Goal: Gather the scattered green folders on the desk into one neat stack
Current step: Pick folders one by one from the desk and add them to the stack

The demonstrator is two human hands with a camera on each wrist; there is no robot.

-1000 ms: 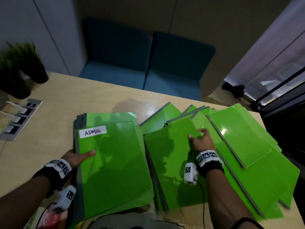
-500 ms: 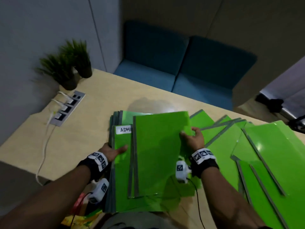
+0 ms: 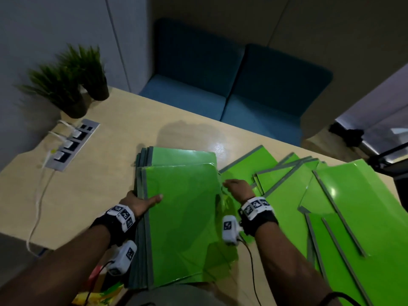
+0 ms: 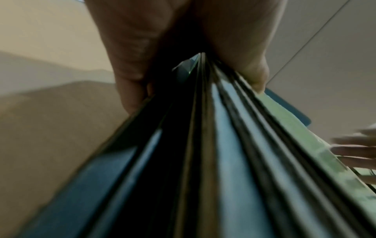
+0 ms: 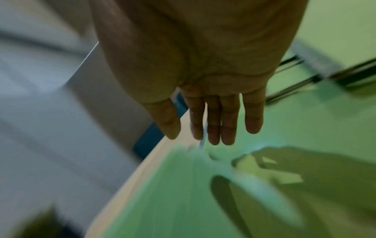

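Green folders part-gathered on a pale wood tabletop (image 3: 106, 177). Left hand (image 3: 141, 202) clamped on the grey-spined edge of the stack (image 3: 183, 217), thumb flat on the top cover, fingers (image 4: 130, 90) curled underneath; from the left wrist view, spines fanning out from between thumb and fingers. Stack lying directly ahead of the left thumb and stretching back toward the near tabletop edge, corners not squared, lower covers jutting out at the far end. Right hand (image 3: 237, 187) released, holding nothing: fingers (image 5: 227, 122) straight and slightly spread, poised above green covers at the stack's right edge; contact with the surface impossible to tell through the motion blur. Loose folders (image 3: 331, 206) strewn to the right of the right-hand fingers, overlapping at odd angles, grey spines pointing different ways. Far to the left of the left-hand fingers, a power strip (image 3: 70, 146) set into the tabletop with white plugs and a cable trailing off the edge, and 2 potted plants (image 3: 72, 82) in the corner. Beyond the fingers, past the tabletop, a blue sofa (image 3: 231, 85).
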